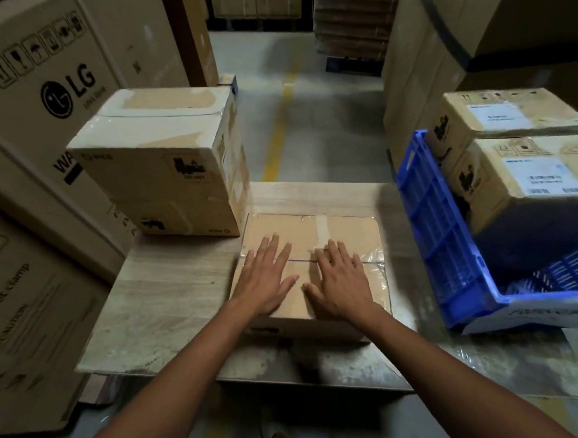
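Cardboard, brown and taped along its seam, is what both hands press on: the left hand (pixel 266 278) and the right hand (pixel 341 282) lie flat with fingers straight and spread on top of the small box (pixel 343 230), gripping nothing. The box sits on the pale counter (pixel 170 295), toward its right side. Just right stands a blue crate (pixel 432 229) holding labelled cartons (pixel 531 181). Behind left, two stacked boxes (pixel 160 162) touch the counter's far corner.
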Tool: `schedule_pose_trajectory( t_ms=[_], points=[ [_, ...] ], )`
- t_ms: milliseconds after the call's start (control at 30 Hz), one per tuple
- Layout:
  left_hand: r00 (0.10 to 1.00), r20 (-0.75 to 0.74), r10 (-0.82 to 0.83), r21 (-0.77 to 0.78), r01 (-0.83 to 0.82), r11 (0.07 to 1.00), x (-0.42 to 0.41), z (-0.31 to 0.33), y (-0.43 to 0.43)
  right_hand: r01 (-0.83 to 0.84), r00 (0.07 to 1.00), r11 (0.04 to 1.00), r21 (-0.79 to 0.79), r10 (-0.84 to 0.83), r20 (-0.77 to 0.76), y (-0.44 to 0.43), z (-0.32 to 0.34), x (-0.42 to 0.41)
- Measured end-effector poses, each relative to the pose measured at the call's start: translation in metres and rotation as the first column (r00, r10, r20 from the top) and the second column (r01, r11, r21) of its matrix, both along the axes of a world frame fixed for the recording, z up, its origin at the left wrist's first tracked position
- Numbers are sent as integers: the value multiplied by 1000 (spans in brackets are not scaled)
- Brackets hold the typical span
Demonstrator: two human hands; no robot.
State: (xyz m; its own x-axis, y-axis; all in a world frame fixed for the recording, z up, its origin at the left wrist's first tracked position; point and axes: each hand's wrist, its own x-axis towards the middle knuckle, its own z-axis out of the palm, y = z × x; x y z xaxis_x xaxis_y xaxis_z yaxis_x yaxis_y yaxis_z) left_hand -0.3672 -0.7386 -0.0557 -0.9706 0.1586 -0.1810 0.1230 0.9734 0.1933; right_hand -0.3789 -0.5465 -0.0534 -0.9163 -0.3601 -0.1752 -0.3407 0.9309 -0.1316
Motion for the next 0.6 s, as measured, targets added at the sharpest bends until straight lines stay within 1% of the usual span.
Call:
schedule_pose_trajectory(
  t_ms=[33,100,200,267,367,433,467,533,600],
  points=[
    [1000,23,-17,-25,17,1000,-5,-4,-4,2,1000,1000,15,-2,30,1,-4,-4],
    [999,21,-43,-59,44,997,-9,-11,-8,1,999,1000,26,-2,52,3,-11,-7],
    [999,-2,-49,-74,49,996,-9,-21,-9,31,999,1000,-3,-31,36,0,-18,-2],
    [998,13,-56,-93,57,994,-8,-22,-9,38,999,999,25,-38,32,-1,-21,0],
    [998,41,-55,-76,58,995,-19,-9,-5,40,998,997,71,-37,-54,-6,-9,-11],
    [996,3,-90,-56,90,994,-37,0,-2,12,993,997,80,-2,-119,-12,0,-26],
    [992,-2,-125,-41,125,991,-46,1,-2,-19,995,996,82,27,-99,-14,3,-34],
    [978,53,-204,-22,205,979,-64,-1,-7,-97,995,990,107,96,15,-18,4,-51],
    [962,91,-257,-61,263,963,-74,-11,-15,-151,985,977,152,136,108,-17,2,-61]
  ],
)
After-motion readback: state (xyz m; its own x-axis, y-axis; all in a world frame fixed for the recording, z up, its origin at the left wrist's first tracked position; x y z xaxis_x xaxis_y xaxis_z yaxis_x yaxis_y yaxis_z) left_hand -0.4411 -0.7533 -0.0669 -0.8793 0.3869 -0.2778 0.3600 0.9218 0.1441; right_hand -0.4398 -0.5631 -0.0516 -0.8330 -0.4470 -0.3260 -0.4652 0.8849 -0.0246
